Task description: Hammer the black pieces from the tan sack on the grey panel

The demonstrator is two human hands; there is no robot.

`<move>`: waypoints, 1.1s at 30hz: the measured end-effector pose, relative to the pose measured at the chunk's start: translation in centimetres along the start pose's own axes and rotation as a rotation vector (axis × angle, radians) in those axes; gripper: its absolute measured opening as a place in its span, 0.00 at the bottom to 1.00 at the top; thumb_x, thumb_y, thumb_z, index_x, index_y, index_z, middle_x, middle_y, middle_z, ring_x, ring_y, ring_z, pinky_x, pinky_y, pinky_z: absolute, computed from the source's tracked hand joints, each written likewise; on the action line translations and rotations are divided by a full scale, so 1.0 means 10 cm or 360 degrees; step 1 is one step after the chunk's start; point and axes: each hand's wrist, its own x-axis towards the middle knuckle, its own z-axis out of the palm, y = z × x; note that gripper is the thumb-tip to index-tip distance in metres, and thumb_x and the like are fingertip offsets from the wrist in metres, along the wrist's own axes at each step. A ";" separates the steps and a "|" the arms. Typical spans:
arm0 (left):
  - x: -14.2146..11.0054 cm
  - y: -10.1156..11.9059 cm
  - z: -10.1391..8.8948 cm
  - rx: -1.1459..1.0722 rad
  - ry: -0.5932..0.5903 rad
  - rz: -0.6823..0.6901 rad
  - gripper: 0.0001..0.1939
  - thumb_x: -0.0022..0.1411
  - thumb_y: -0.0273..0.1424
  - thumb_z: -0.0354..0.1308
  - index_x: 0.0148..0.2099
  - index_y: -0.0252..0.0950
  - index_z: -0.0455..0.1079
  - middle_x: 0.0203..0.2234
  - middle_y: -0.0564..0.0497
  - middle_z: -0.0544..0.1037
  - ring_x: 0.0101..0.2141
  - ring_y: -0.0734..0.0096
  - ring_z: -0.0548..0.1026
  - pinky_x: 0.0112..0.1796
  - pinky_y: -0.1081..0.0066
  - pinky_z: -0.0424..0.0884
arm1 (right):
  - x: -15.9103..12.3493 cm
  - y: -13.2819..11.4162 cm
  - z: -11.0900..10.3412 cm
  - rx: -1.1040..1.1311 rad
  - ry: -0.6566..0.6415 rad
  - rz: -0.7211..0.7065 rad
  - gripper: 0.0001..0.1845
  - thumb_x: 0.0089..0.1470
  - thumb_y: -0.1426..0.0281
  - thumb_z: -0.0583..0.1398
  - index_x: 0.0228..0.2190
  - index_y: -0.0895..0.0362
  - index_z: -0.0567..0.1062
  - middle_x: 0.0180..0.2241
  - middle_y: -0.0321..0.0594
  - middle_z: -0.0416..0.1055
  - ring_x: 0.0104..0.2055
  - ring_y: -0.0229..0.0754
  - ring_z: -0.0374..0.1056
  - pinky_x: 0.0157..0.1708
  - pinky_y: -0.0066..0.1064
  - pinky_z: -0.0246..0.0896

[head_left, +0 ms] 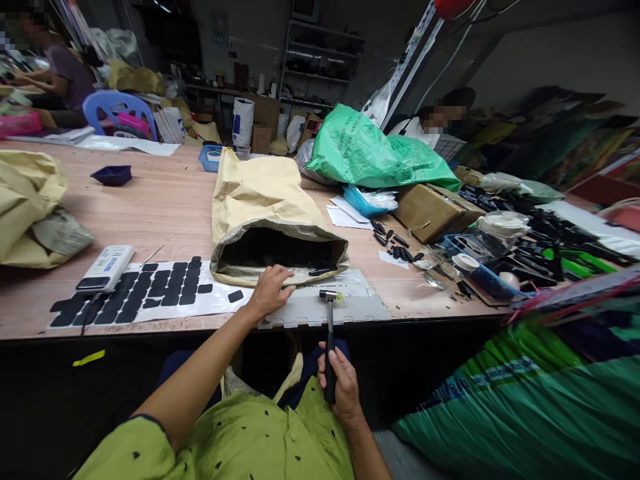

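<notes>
A small hammer [331, 313] with a black handle, a metal head and a yellowish tip stands upright in my right hand [343, 383], whose fingers wrap round the handle. My left hand [271, 291] rests at the lower lip of a tan paper sack [270, 183], fingers stretched and thumb apart, with nothing seen in it. The sack lies on its side, its dark mouth facing me; small dark pieces [320, 271] show at the lip. Beneath the hand and the hammer head is a grey board [360, 297]. Left of it lies a white sheet [215, 303] with rows of black rounded squares [173, 283].
On the table [175, 193] are a white device [106, 269], another tan sack [25, 207], a dark tray [112, 175], a cardboard box [435, 210] and black parts [400, 252]. A large green sack [520, 393] stands at right. Two people sit farther back.
</notes>
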 end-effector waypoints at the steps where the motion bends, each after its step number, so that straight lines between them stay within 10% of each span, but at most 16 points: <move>1: 0.12 -0.04 0.03 0.0048 -0.0022 -0.0026 0.17 0.61 0.31 0.56 0.53 0.40 0.70 0.48 0.47 0.71 0.46 0.61 0.68 0.49 0.61 0.64 | 0.00 -0.01 0.01 -0.0002 0.0002 -0.0002 0.23 0.52 0.53 0.63 0.41 0.58 0.74 0.21 0.30 0.64 0.15 0.31 0.57 0.15 0.25 0.49; 12: 0.36 -0.15 0.27 0.0434 -0.0201 -0.0239 0.21 0.65 0.40 0.50 0.58 0.39 0.63 0.47 0.44 0.65 0.44 0.58 0.71 0.46 0.60 0.65 | -0.01 -0.03 0.03 0.0024 -0.0013 0.0001 0.23 0.51 0.53 0.63 0.41 0.58 0.74 0.21 0.30 0.64 0.15 0.30 0.56 0.15 0.24 0.50; 23: 0.30 -0.14 0.36 0.0327 0.0252 -0.0531 0.10 0.66 0.38 0.51 0.36 0.37 0.66 0.36 0.48 0.66 0.36 0.64 0.71 0.39 0.66 0.66 | 0.00 0.00 0.03 -0.0011 -0.0010 -0.0025 0.23 0.51 0.52 0.63 0.41 0.58 0.74 0.21 0.30 0.64 0.15 0.31 0.56 0.15 0.24 0.49; 33: 0.30 -0.25 0.30 -0.0094 0.0362 -0.0559 0.10 0.57 0.25 0.58 0.43 0.38 0.70 0.33 0.52 0.73 0.34 0.70 0.72 0.39 0.69 0.68 | 0.02 0.01 0.02 -0.0028 -0.0008 -0.0034 0.23 0.51 0.52 0.63 0.40 0.58 0.74 0.21 0.30 0.64 0.15 0.30 0.56 0.15 0.24 0.49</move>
